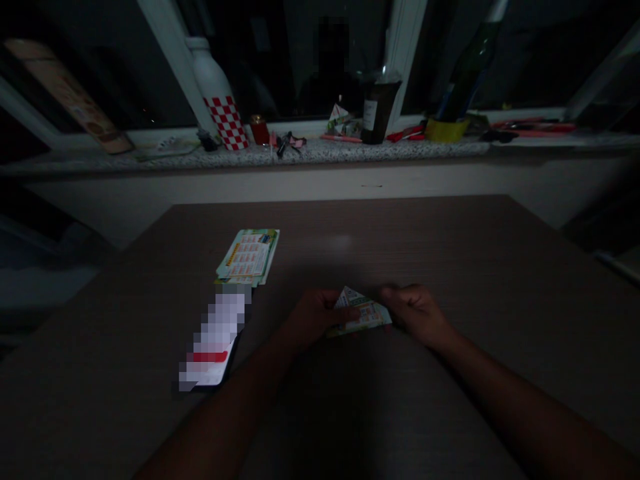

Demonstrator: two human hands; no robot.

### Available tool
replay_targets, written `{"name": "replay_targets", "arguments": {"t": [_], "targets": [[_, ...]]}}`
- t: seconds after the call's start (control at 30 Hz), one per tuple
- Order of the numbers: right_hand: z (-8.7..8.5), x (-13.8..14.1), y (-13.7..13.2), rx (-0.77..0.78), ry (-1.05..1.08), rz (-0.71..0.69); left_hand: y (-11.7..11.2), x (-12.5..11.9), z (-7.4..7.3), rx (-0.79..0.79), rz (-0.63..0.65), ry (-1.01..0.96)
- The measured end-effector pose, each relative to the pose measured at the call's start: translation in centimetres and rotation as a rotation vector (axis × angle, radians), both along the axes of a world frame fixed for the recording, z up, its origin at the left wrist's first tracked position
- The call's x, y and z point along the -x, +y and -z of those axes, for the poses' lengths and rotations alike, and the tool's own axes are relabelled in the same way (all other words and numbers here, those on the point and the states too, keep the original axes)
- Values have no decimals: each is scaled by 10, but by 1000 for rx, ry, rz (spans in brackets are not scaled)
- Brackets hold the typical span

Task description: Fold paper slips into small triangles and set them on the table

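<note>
Left hand [314,319] pinches part-folded printed paper [371,312], centre frame; right hand [416,312] loosely curled by its right corner, grip unclear. Looks mid-fold; further creasing calls for steady left pinch. Paper stack [248,257] beyond, left of centre.

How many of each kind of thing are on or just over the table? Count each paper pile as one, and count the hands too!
Phone: 1
Printed paper pile: 1
Folded printed paper: 1
Hands: 2 (left hand, right hand)
Total: 5
</note>
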State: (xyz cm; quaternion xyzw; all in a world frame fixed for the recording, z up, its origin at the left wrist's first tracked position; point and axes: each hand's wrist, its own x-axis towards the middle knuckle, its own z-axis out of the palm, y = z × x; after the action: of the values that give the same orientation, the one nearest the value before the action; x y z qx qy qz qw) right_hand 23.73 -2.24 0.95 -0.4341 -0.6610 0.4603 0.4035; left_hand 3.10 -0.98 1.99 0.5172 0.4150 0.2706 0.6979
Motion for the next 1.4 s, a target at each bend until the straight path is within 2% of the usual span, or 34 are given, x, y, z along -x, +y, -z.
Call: {"name": "replay_targets", "arguments": {"t": [0.1, 0.17, 0.23, 0.33, 0.4, 0.5, 0.57, 0.73, 0.9, 1.0, 1.07, 1.2, 1.3, 1.4], "targets": [[3, -2, 2, -69, 10, 118, 0, 0, 2, 15, -1, -64], [4, -3, 3, -131, -25, 136, 1, -1, 3, 24, 15, -117], [3, -2, 3, -221, -47, 77, 1, -2, 3, 43, 27, -158], [0, 0, 3, -365, -65, -90, 0, -3, 2, 79, 38, -172], [-2, 1, 3, -414, -59, -155, -1, -4, 2, 103, 61, -174], [-2, 1, 4, -430, -45, -174, -3, -6, 4, 110, 75, -188], [0, 0, 4, -417, -60, -158, -3, -8, 6, 84, 25, -204], [-1, -1, 3, -332, -149, -41, -1, -10, 4, -139, -143, -117], [-6, 1, 2, -308, -157, -38, -1, -6, 4, -343, -177, -18], [-6, 0, 3, -315, -146, -71, -3, -1, 4, -516, -179, 130], [-4, -1, 5, -319, -158, -78, -3, 2, 4, -684, -136, 280], [6, -2, 10, -346, -273, -99, -3, 7, 2, -952, 80, 547], [12, -2, 15, -407, -398, -85, -2, 9, 1, -1012, 201, 639], [11, -6, 17, -453, -460, -56, -1, 10, 2, -1035, 215, 684]]}}
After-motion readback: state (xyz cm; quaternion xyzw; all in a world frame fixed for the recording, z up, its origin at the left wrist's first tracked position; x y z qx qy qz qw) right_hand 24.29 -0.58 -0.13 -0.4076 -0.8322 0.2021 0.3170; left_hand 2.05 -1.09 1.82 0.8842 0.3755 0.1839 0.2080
